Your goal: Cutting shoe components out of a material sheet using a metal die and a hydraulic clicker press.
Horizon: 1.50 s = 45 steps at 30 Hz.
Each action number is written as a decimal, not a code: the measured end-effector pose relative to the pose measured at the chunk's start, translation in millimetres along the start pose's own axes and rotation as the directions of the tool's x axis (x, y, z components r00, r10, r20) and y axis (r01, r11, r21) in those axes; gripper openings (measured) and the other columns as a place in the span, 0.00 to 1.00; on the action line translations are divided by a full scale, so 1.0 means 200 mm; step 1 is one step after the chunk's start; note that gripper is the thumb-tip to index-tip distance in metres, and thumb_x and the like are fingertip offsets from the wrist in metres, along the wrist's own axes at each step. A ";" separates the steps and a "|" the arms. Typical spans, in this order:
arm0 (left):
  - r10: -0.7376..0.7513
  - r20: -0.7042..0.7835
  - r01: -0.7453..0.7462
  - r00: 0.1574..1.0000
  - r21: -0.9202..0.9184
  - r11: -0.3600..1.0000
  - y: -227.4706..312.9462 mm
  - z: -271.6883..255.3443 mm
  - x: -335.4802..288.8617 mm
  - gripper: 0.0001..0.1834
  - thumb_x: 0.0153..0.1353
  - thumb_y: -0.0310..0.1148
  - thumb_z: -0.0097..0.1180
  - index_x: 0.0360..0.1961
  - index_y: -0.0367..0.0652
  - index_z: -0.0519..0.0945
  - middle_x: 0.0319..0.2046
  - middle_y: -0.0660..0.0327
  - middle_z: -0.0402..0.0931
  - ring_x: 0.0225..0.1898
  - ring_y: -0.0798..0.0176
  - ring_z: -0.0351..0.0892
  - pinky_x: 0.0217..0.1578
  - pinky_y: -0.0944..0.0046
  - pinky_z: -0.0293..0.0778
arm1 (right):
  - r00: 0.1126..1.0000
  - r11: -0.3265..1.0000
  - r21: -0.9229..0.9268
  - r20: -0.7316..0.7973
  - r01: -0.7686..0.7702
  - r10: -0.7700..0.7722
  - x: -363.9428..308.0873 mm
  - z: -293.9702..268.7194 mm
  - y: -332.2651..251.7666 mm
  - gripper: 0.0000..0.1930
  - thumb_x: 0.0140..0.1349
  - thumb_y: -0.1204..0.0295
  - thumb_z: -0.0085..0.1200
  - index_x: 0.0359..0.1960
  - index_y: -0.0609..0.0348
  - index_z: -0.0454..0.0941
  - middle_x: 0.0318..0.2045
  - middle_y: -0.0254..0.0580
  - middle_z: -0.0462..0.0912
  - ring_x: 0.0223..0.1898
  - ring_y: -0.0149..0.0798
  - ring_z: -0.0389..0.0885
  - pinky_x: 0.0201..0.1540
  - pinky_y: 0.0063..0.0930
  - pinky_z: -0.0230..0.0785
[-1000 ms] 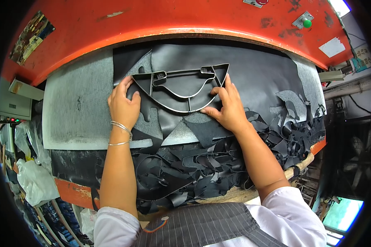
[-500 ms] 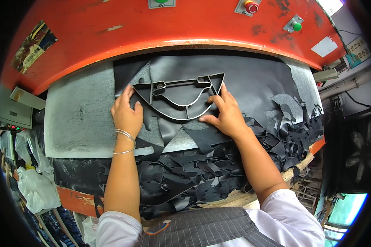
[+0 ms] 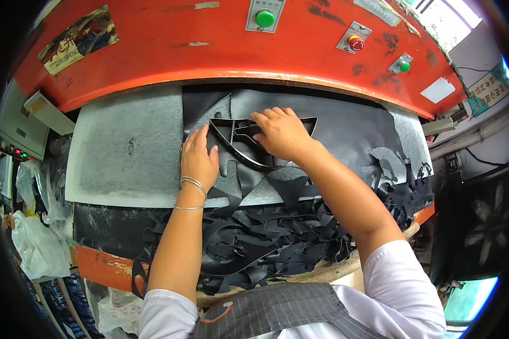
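A steel cutting die (image 3: pixel 240 154) with a curved, strip-like frame lies on a sheet of black leather (image 3: pixel 350 127). My right hand (image 3: pixel 283 134) reaches over the die and grips its inner part, thumb on the near side and fingers on the far side. The hand hides the die's middle. At the die's left tip is my left hand (image 3: pixel 199 161), fingers stretched out and thumb apart, beside the metal edge. Cut-out gaps in the leather near the die show the grey board (image 3: pixel 124 147) underneath.
Black leather scraps (image 3: pixel 277 231) heap along the near edge. Behind the board rises a red machine beam (image 3: pixel 169 53) with a green button (image 3: pixel 264 18) and a red knob (image 3: pixel 356 43). A white plastic bag (image 3: pixel 39 243) hangs at the left.
My right hand has left the die's right edge and come over its middle. My left hand stays by the left tip. The whole view has shifted, showing more of the red beam.
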<state>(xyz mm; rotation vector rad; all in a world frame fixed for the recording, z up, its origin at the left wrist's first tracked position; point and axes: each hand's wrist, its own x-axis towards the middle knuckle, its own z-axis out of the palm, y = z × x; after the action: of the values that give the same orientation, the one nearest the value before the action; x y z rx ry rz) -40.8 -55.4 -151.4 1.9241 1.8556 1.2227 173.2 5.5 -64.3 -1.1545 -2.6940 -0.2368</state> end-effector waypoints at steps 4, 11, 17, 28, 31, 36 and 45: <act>-0.016 -0.005 0.016 1.000 -0.054 0.998 0.00 -0.01 -0.02 0.30 0.58 0.26 0.57 0.63 0.38 0.66 0.58 0.46 0.71 0.61 0.45 0.68 0.63 0.52 0.62 | 0.998 0.995 -0.085 0.052 -0.043 0.047 0.09 0.07 -0.01 0.10 0.53 0.69 0.60 0.37 0.55 0.78 0.38 0.40 0.80 0.46 0.42 0.78 0.48 0.37 0.68; -0.042 -0.051 0.032 0.998 -0.176 0.984 -0.01 -0.02 -0.02 0.27 0.59 0.20 0.50 0.62 0.38 0.67 0.54 0.49 0.74 0.58 0.46 0.70 0.60 0.53 0.66 | 0.970 0.998 0.030 0.236 -0.063 0.054 0.15 0.03 0.04 0.08 0.56 0.76 0.50 0.37 0.54 0.78 0.38 0.41 0.80 0.45 0.47 0.79 0.46 0.40 0.73; -0.026 -0.117 -0.013 0.993 -0.322 0.947 -0.01 -0.04 -0.04 0.21 0.57 0.17 0.46 0.52 0.38 0.77 0.48 0.50 0.79 0.53 0.47 0.76 0.57 0.55 0.69 | 0.842 0.875 0.288 0.275 0.389 -0.464 0.14 -0.13 0.03 0.16 0.48 0.82 0.52 0.40 0.55 0.81 0.36 0.37 0.81 0.43 0.45 0.79 0.41 0.37 0.74; 0.338 0.152 -0.307 0.929 -0.196 0.931 0.13 -0.10 -0.24 0.14 0.51 0.30 0.61 0.41 0.44 0.83 0.48 0.57 0.80 0.55 0.51 0.73 0.55 0.52 0.68 | 0.671 0.774 0.251 0.389 0.582 -0.631 0.11 -0.13 0.00 0.08 0.44 0.78 0.54 0.29 0.55 0.78 0.31 0.34 0.78 0.45 0.41 0.76 0.42 0.33 0.75; 0.339 0.128 -0.324 0.932 -0.124 0.938 0.21 -0.09 -0.29 0.12 0.46 0.28 0.60 0.36 0.45 0.83 0.42 0.60 0.76 0.49 0.52 0.73 0.51 0.52 0.69 | 0.763 0.828 0.080 0.348 0.555 -0.545 0.03 -0.16 0.00 0.09 0.44 0.76 0.56 0.30 0.54 0.80 0.34 0.35 0.78 0.47 0.42 0.76 0.46 0.32 0.74; 0.358 0.296 -0.342 0.886 -0.104 0.934 0.25 -0.09 -0.32 0.11 0.49 0.23 0.58 0.35 0.45 0.82 0.39 0.63 0.75 0.45 0.56 0.72 0.48 0.57 0.70 | 0.883 0.879 0.091 0.040 -0.469 0.467 -0.33 -0.16 -0.13 0.23 0.59 0.64 0.58 0.56 0.55 0.72 0.34 0.45 0.80 0.41 0.50 0.79 0.44 0.41 0.73; 0.415 0.171 -0.351 0.894 -0.312 0.883 0.16 -0.05 -0.30 0.09 0.47 0.23 0.62 0.31 0.47 0.85 0.36 0.65 0.77 0.44 0.57 0.74 0.47 0.59 0.73 | 0.757 0.805 0.111 -0.287 -0.582 0.587 -0.52 -0.01 -0.09 0.28 0.63 0.63 0.56 0.59 0.66 0.65 0.30 0.55 0.82 0.32 0.53 0.83 0.36 0.43 0.73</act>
<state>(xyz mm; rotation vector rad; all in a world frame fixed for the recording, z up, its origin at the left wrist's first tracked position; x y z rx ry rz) -16.1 -118.9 -149.6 2.2251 1.1507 1.2135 230.3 -80.7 -89.7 -1.7226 -1.9398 -0.2641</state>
